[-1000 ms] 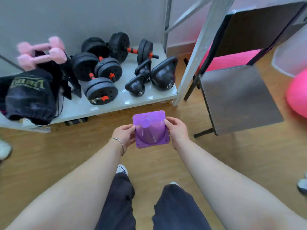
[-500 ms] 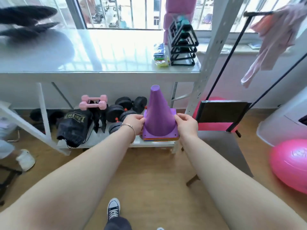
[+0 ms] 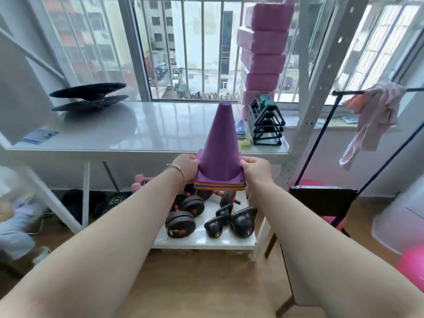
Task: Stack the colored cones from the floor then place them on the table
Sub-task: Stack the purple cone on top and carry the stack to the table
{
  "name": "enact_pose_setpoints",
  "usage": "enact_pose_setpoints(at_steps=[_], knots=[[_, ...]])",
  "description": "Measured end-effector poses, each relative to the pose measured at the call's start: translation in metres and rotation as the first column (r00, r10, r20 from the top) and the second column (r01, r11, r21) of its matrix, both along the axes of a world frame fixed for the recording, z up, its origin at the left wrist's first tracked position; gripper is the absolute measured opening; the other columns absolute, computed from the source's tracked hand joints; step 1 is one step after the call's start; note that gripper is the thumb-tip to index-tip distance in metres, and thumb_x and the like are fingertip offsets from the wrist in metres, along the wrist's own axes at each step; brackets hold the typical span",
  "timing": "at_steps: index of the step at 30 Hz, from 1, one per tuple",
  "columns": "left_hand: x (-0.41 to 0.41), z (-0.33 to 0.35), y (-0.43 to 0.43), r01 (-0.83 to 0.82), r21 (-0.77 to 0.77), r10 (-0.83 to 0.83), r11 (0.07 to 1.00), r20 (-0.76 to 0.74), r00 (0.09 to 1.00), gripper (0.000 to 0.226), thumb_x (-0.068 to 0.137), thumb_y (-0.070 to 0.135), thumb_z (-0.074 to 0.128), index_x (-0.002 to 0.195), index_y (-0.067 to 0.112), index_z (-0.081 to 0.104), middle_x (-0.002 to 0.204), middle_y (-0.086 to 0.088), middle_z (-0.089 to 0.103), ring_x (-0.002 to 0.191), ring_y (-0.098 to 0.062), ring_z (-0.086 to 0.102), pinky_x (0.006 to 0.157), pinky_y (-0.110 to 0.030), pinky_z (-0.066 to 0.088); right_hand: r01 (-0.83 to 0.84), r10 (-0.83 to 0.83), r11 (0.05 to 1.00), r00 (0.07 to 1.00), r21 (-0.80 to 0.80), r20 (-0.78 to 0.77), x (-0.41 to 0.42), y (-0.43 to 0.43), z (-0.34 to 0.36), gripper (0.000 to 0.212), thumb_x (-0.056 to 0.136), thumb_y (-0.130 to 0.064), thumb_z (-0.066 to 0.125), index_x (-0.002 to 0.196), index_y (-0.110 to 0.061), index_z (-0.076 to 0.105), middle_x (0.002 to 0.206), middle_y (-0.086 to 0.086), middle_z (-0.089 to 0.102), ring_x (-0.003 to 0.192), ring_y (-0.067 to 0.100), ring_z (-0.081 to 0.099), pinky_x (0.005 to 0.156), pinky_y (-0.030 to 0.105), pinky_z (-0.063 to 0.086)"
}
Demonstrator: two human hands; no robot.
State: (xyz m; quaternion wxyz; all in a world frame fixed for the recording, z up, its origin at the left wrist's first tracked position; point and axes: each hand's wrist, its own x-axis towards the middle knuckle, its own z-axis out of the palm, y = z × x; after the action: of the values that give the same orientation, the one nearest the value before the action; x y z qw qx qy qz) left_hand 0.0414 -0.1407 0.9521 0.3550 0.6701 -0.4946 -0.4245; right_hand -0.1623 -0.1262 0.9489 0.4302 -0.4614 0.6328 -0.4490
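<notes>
A stack of cones (image 3: 221,154) with a purple cone on top stands upright in the air in front of the white table (image 3: 119,136); orange, yellow and blue base edges show under the purple one. My left hand (image 3: 186,167) grips the left side of the bases and my right hand (image 3: 255,169) grips the right side. The stack's base hangs just below the level of the table's front edge, near its right end.
On the table lie two black discs (image 3: 88,97) at the left, a black rack (image 3: 266,121) and coloured packets (image 3: 243,135) at the right, with pink blocks (image 3: 263,49) behind. Dumbbells and kettlebells (image 3: 229,219) fill the low shelf. A clothes rail (image 3: 321,138) and chair (image 3: 321,200) stand to the right.
Both hands have lifted the cone stack from low over the floor up to table height. The view has swung up from the floor to the table and window.
</notes>
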Motion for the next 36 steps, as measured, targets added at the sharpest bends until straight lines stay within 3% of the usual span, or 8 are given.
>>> enact_pose_setpoints(at_steps=[7, 11, 15, 18, 20, 22, 27, 36], knots=[[0.048, 0.039, -0.018, -0.001, -0.057, -0.004, 0.998, -0.091, 0.996, 0.017, 0.087, 0.011, 0.052, 0.072, 0.018, 0.056, 0.083, -0.01, 0.053, 0.076, -0.025, 0.05, 0.063, -0.027, 0.049, 0.027, -0.024, 0.999, 0.99, -0.021, 0.138, 0.055, -0.039, 0.029, 0.02, 0.084, -0.007, 0.064, 0.074, -0.009, 0.082, 0.107, 0.03, 0.077, 0.084, 0.025, 0.067, 0.102, 0.063, 0.054], [0.077, 0.054, -0.035, 0.018, -0.11, -0.032, 0.994, -0.125, 0.992, 0.012, 0.079, 0.011, 0.054, 0.071, 0.01, 0.063, 0.066, -0.008, 0.051, 0.061, -0.024, 0.045, 0.06, -0.027, 0.043, 0.068, -0.067, 0.998, 0.979, -0.001, 0.19, 0.087, -0.047, 0.046, 0.032, 0.094, 0.004, 0.051, 0.112, 0.004, 0.077, 0.097, 0.023, 0.077, 0.086, 0.025, 0.06, 0.101, 0.053, 0.056], [0.105, 0.054, -0.057, 0.017, -0.157, -0.026, 0.987, -0.054, 0.998, 0.033, 0.063, 0.023, 0.049, 0.073, -0.002, 0.069, 0.067, -0.009, 0.05, 0.066, -0.021, 0.039, 0.063, -0.033, 0.033, 0.08, -0.074, 0.996, 0.978, -0.026, 0.195, 0.115, -0.061, 0.045, 0.049, 0.092, 0.006, 0.049, 0.06, -0.015, 0.081, 0.109, 0.035, 0.073, 0.084, 0.025, 0.057, 0.091, 0.05, 0.059], [0.123, 0.047, -0.071, 0.004, -0.171, -0.013, 0.985, -0.054, 0.998, 0.039, 0.069, 0.032, 0.052, 0.074, -0.003, 0.068, 0.067, -0.007, 0.052, 0.066, -0.02, 0.042, 0.063, -0.034, 0.04, 0.111, -0.105, 0.994, 0.978, -0.018, 0.18, 0.128, -0.079, 0.038, 0.029, 0.078, 0.006, 0.05, 0.086, 0.007, 0.077, 0.103, 0.042, 0.069, 0.077, 0.023, 0.051, 0.07, 0.038, 0.042], [0.13, 0.049, -0.076, -0.044, -0.183, 0.023, 0.982, -0.114, 0.993, 0.027, 0.074, 0.031, 0.059, 0.069, 0.007, 0.069, 0.068, -0.006, 0.059, 0.064, -0.021, 0.048, 0.066, -0.033, 0.045, 0.094, -0.091, 0.996, 0.984, -0.009, 0.151, 0.133, -0.089, 0.036, 0.022, 0.073, 0.005, 0.05, 0.077, 0.016, 0.069, 0.069, 0.031, 0.062, 0.07, 0.022, 0.042, 0.061, 0.037, 0.032], [0.133, 0.053, -0.08, -0.118, -0.22, 0.084, 0.968, -0.157, 0.984, 0.014, 0.083, 0.028, 0.063, 0.074, 0.018, 0.068, 0.07, -0.002, 0.064, 0.063, -0.022, 0.055, 0.069, -0.031, 0.05, 0.108, -0.108, 0.994, 0.982, 0.009, 0.153, 0.139, -0.101, 0.041, 0.025, 0.076, 0.005, 0.054, 0.053, -0.003, 0.06, 0.059, 0.013, 0.049, 0.064, 0.021, 0.042, 0.056, 0.035, 0.034], [0.134, 0.044, -0.101, -0.156, -0.22, 0.117, 0.963, -0.182, 0.976, 0.009, 0.085, 0.022, 0.061, 0.085, 0.017, 0.068, 0.081, -0.006, 0.071, 0.077, -0.024, 0.066, 0.081, -0.038, 0.058, 0.157, -0.15, 0.987, 0.975, -0.033, 0.163, 0.141, -0.134, 0.036, 0.017, 0.086, -0.007, 0.071, 0.073, -0.017, 0.067, 0.084, 0.011, 0.07, 0.08, 0.027, 0.064, 0.081, 0.044, 0.059], [0.125, 0.031, -0.171, -0.091, -0.111, 0.058, 0.99, -0.277, 0.959, 0.02, 0.06, 0.027, 0.069, 0.077, 0.021, 0.077, 0.082, -0.011, 0.075, 0.076, -0.028, 0.067, 0.089, -0.05, 0.057, 0.101, -0.108, 0.994, 0.945, 0.038, 0.31, 0.122, -0.219, 0.02, 0.023, 0.079, 0.006, 0.064, 0.067, -0.009, 0.076, 0.086, 0.02, 0.076, 0.081, 0.031, 0.067, 0.081, 0.045, 0.057]])
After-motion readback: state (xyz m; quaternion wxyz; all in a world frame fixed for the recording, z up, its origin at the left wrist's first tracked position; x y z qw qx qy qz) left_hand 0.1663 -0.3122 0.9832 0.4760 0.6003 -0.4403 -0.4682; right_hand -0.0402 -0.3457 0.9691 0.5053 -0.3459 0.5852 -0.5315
